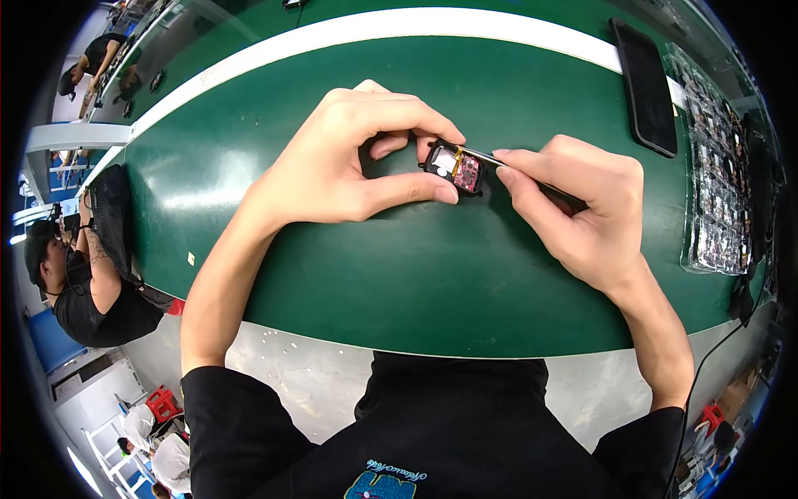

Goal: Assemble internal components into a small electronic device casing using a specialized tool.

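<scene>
Between the thumb and fingers of my left hand is a small black device casing, its inside facing up. A reddish circuit board, a pale block and a strip of yellow tape show in it. My right hand pinches a thin dark tool with a metal tip, like tweezers; its exact kind is partly hidden by the fingers. The tip reaches the casing's upper right edge; whether it touches cannot be made out. Both hands are over the green tabletop.
At the right lie a black phone-like slab and clear plastic trays with many small parts. A dark cable hangs over the right edge. A white strip crosses the far table. Another person sits at the left beside a black bag.
</scene>
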Tool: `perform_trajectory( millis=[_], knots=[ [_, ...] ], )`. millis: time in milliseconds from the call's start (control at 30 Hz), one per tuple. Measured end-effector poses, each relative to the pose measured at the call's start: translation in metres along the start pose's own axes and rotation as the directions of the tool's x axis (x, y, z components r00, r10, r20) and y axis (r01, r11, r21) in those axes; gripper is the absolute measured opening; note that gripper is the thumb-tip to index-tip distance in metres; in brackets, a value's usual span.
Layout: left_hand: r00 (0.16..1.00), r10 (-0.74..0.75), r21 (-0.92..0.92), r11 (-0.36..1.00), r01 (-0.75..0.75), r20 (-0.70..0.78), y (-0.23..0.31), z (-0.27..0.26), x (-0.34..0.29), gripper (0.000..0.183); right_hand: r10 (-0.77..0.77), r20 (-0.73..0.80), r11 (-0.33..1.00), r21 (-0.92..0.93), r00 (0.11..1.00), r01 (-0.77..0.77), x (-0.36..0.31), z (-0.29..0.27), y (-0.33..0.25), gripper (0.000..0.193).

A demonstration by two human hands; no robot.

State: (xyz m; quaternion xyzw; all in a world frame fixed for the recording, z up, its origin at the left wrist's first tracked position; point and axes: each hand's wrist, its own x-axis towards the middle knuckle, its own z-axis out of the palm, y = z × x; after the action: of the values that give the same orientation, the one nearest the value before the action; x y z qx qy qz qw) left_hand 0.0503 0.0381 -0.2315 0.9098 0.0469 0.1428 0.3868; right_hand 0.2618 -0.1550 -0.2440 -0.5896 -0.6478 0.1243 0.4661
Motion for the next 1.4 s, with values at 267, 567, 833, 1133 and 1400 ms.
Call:
perform_trajectory(
  millis=[267,567,833,1133,1400],
  knots=[
    [0.999,0.026,-0.034,0.999,-0.024,0.048,-0.0032,-0.0051,0.0018,0.052,0.106,0.039,0.993,0.055,0.994,-0.108,0.0043,-0.0062,-0.0038,0.013],
    [0.998,0.005,-0.031,1.000,-0.003,0.067,-0.0032,-0.0051,0.0000,0.051,0.119,0.062,0.992,0.044,0.991,-0.122,0.0035,-0.0078,-0.0045,0.012],
    [0.998,0.021,0.000,1.000,-0.021,0.053,-0.0031,-0.0035,-0.0003,0.049,0.130,0.064,0.990,0.040,0.989,-0.133,0.0036,-0.0061,-0.0053,0.011],
    [0.998,0.027,-0.003,1.000,-0.027,0.052,-0.0026,-0.0039,0.0004,0.049,0.127,0.071,0.991,0.033,0.989,-0.130,0.0047,-0.0075,-0.0059,0.010],
    [0.998,0.031,-0.001,1.000,-0.031,0.055,-0.0042,-0.0034,0.0000,0.049,0.128,0.067,0.991,0.029,0.990,-0.130,0.0040,-0.0063,-0.0060,0.010]
  ],
)
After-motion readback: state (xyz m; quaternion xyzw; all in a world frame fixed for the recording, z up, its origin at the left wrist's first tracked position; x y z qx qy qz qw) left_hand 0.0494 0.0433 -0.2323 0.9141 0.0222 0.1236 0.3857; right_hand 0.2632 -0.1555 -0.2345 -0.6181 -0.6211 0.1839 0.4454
